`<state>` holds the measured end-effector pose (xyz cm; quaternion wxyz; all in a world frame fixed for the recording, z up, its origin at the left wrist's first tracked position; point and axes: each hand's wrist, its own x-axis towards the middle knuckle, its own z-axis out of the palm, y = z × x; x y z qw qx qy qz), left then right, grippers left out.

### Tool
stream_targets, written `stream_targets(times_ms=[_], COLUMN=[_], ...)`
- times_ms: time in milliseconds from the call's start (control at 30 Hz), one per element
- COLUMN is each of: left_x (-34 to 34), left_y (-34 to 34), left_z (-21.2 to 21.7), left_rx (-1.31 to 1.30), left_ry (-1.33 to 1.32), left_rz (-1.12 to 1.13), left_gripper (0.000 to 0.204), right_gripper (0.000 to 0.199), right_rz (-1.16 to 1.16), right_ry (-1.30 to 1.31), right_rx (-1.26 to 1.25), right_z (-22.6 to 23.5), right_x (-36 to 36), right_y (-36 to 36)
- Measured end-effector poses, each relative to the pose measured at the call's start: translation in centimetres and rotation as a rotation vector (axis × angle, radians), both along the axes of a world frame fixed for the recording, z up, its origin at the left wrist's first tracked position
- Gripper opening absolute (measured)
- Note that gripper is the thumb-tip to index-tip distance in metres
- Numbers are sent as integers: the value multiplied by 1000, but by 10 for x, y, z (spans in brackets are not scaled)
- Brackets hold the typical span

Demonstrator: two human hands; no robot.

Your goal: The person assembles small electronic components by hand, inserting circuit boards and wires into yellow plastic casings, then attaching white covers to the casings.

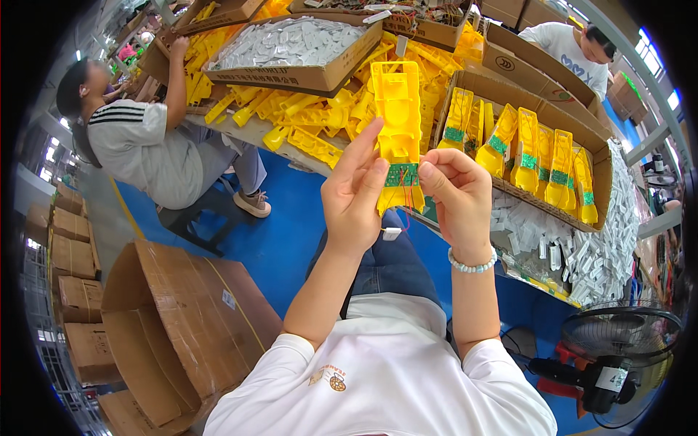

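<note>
Upright in front of me is a yellow plastic housing [398, 127], its hollow inside facing me. A green circuit board [401, 175] sits across its lower part, with thin red and dark wires and a small white connector [391, 234] hanging below. My left hand [354, 185] grips the housing along its left side, thumb near the board's left end. With thumb and fingers closed at the board's right end, my right hand [459, 192] pinches the board's edge against the housing. A beaded bracelet circles my right wrist.
At right, a cardboard box [600, 149] holds several yellow housings with boards. White plastic parts [596, 240] lie beside it. Yellow housings [313, 116] pile up behind, near a box of white parts [291, 47]. A large carton [196, 312] and a fan [618, 363] stand nearby. Co-workers sit left and far right.
</note>
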<state>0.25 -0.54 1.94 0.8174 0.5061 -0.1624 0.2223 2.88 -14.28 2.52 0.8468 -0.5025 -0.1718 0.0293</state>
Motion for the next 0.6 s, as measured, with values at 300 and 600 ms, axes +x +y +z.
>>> stream_targets(times_ms=[300,600], left_x=[-1,5], left_y=[-4,-2], left_z=[1,-7], left_rx=[-7,133], left_ry=[-4,-29], left_rz=[5,86], left_gripper=[44,41], right_gripper=[12,12], right_rz=[-89,-129], right_ry=[-64,-89], right_rx=[-34,-7], right_z=[1,-7], right_x=[-10,0], right_y=[2,2])
